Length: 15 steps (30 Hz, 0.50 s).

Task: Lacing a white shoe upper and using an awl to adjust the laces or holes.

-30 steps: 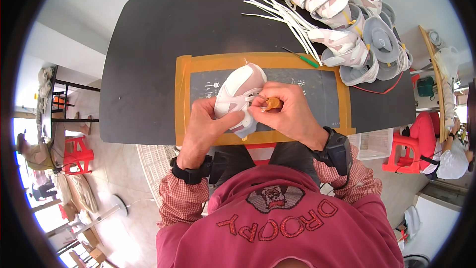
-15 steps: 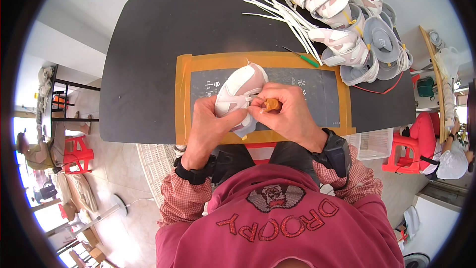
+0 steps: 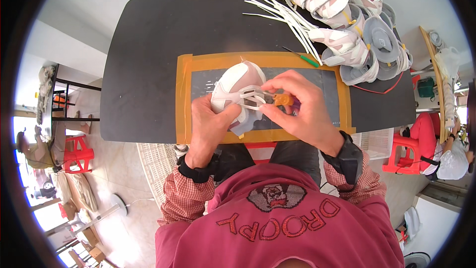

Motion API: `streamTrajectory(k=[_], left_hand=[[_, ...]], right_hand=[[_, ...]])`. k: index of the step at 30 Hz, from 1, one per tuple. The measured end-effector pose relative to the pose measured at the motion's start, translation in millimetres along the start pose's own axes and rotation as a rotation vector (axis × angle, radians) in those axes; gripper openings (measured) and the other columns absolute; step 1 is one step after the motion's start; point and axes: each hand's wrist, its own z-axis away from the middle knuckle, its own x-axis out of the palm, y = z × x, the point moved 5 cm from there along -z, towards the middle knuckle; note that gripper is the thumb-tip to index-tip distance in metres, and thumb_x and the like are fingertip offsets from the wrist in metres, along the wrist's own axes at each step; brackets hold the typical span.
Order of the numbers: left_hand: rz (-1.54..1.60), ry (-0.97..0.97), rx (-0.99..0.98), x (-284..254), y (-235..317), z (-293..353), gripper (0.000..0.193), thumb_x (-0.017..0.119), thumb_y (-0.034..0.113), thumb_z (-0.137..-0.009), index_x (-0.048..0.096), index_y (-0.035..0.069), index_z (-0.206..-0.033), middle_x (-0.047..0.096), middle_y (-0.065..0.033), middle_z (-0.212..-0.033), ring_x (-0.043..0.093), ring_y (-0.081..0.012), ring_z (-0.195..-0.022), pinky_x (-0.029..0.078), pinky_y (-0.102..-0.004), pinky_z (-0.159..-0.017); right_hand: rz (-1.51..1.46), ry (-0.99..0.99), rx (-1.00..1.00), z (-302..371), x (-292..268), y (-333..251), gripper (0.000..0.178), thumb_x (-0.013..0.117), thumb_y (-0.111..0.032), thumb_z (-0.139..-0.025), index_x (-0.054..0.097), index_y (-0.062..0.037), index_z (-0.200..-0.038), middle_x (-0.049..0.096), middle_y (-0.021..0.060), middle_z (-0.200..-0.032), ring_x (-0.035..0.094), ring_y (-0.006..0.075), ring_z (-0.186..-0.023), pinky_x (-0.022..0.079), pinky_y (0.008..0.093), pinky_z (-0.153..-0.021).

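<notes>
My left hand (image 3: pixel 210 121) is closed around the side of a white and dusty-pink shoe upper (image 3: pixel 232 80), its thumb pressed near the lacing. The toe points away from me and the grey collar (image 3: pixel 243 127) hangs toward me. My right hand (image 3: pixel 305 106) grips a small tool with an orange handle (image 3: pixel 283 100); the kind of its tip cannot be made out. Between the tool and the upper, a white shoelace (image 3: pixel 253 92) stretches out in a loop, with the right fingertips beside it.
Under the upper lies a grey mat edged with brown tape (image 3: pixel 184 99) on a black table (image 3: pixel 144 69). A green-handled awl (image 3: pixel 310 61), loose white laces (image 3: pixel 290 17) and stacked uppers (image 3: pixel 334 44) lie beyond. White baskets (image 3: pixel 374 144) stand below the edge. Other people sit at both sides.
My right hand has drawn back to the right with the orange-handled tool, and a loop of lace now stretches out from the upper. The upper has shifted slightly left.
</notes>
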Motion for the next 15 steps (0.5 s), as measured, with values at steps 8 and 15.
streamTrajectory(k=[8,15], left_hand=[[0.013,0.054,-0.001,0,5,3,0.023,0.064,0.004,-0.076,0.067,-0.010,-0.094,0.068,-0.0082,-0.080,0.064,-0.0104,-0.067,0.052,-0.0237,-0.056],[-0.008,0.059,0.022,-1,7,5,0.021,0.064,0.004,-0.076,0.067,-0.009,-0.092,0.067,-0.0069,-0.079,0.062,-0.0090,-0.066,0.051,-0.0231,-0.056]], right_hand=[[0.110,-0.142,0.006,29,0,-13,0.025,0.063,-0.006,-0.083,0.062,-0.0030,-0.108,0.061,0.0116,-0.082,0.060,0.0292,-0.064,0.048,0.0358,-0.057],[0.154,-0.151,-0.039,32,7,-9,0.034,0.063,-0.001,-0.082,0.062,-0.0019,-0.116,0.066,0.0112,-0.083,0.063,0.0254,-0.065,0.050,0.0322,-0.056]])
